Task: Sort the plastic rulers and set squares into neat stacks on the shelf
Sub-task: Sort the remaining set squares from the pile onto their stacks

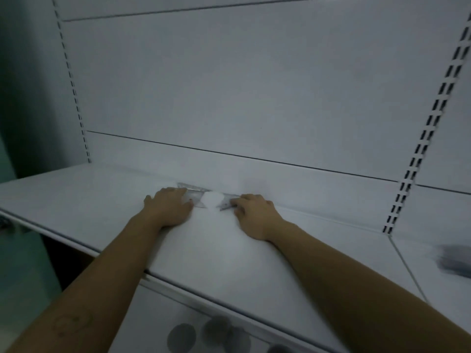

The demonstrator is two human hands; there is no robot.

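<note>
A small pile of clear plastic rulers and set squares (201, 196) lies at the back of the white shelf (89, 197), close to the rear panel. My left hand (169, 206) lies flat on the shelf, its fingers touching the pile's left end. My right hand (254, 212) rests at the pile's right end with its fingers bent against the plastic. Glare and blur hide the pile's middle, so the single pieces are hard to tell apart.
The white back panel (254, 85) rises right behind the pile, with slotted uprights at left (74, 93) and right (430, 118). A blurred grey object (456, 261) lies on the neighbouring shelf section at far right. A lower shelf with dark round shapes (211, 332) shows below.
</note>
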